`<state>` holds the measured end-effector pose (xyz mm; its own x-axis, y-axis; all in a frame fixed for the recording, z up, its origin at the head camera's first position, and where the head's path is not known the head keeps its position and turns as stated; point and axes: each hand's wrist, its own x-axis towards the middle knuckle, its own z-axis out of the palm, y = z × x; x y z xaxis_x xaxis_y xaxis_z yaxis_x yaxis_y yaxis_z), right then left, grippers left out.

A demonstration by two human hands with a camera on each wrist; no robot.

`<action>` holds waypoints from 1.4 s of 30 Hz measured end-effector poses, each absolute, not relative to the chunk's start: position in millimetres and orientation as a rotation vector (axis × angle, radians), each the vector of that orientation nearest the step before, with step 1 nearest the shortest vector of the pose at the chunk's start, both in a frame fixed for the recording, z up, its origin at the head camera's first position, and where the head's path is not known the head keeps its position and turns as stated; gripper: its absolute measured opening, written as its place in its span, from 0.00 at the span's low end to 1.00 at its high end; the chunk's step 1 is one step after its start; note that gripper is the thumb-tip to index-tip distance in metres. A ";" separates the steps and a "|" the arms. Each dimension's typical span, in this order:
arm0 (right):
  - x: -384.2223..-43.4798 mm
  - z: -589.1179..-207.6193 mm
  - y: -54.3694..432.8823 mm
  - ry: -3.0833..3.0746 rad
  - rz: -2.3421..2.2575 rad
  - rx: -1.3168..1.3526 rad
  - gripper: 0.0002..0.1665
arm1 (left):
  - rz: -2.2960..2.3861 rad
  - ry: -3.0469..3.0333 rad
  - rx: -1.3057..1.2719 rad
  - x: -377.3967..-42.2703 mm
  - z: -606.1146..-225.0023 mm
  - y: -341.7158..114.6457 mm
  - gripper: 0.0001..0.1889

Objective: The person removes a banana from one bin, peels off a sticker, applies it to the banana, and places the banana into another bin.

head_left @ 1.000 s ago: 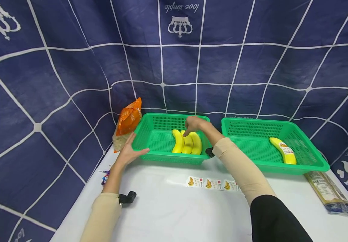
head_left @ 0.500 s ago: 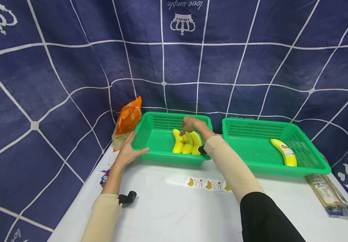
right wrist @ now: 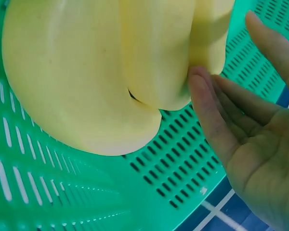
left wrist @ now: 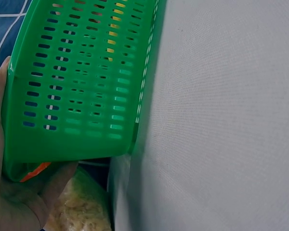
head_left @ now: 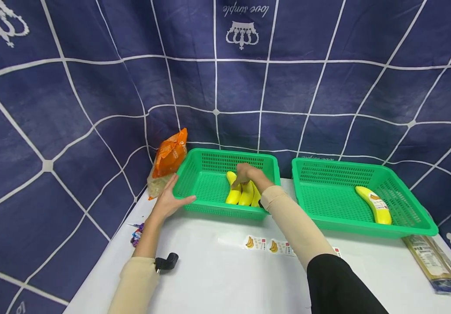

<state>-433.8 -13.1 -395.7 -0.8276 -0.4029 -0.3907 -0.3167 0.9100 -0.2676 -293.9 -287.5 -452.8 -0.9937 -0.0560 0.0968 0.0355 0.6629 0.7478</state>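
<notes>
Inside the left green basket point(head_left: 217, 209) lie three bananas point(head_left: 245, 195) side by side at its right end. My right hand point(head_left: 245, 174) reaches in over them from the right. In the right wrist view its fingertips point(right wrist: 200, 82) touch the ends of the bananas, between the middle and farthest one, while the thumb point(right wrist: 272, 41) stands apart. My left hand point(head_left: 167, 203) spans the basket's front left corner, fingers straight along the left side and thumb along the front rim. The left wrist view shows that corner of the basket point(left wrist: 82, 139) against the palm.
A second green basket point(head_left: 358, 229) at the right holds one banana point(head_left: 362, 192) with a label on it. Banana stickers point(head_left: 256, 243) lie in front on the white table point(head_left: 217, 279). An orange bag point(head_left: 170, 155) stands at left; a flat packet point(head_left: 431, 261) lies at right.
My right hand has moved left and lower over the bananas, now covering more of them. My left hand stays on the basket's corner.
</notes>
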 end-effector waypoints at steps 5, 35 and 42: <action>-431.0 -399.3 -21.9 2.639 -0.226 -0.544 0.25 | -1.267 -2.754 0.021 -293.6 -452.3 -288.0 0.59; -441.8 -412.8 -31.5 2.618 -0.413 -0.328 0.31 | -1.276 -2.736 0.014 -293.5 -452.8 -286.0 0.59; -441.1 -414.6 -31.8 2.612 -0.399 -0.331 0.28 | -1.297 -2.740 0.032 -291.4 -453.5 -285.2 0.59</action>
<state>-441.1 -31.8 -414.6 -0.8585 -0.2990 -0.4167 -0.1608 0.9284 -0.3350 -291.4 -285.2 -453.5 -0.9938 -0.0661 0.0899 0.0276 0.6348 0.7722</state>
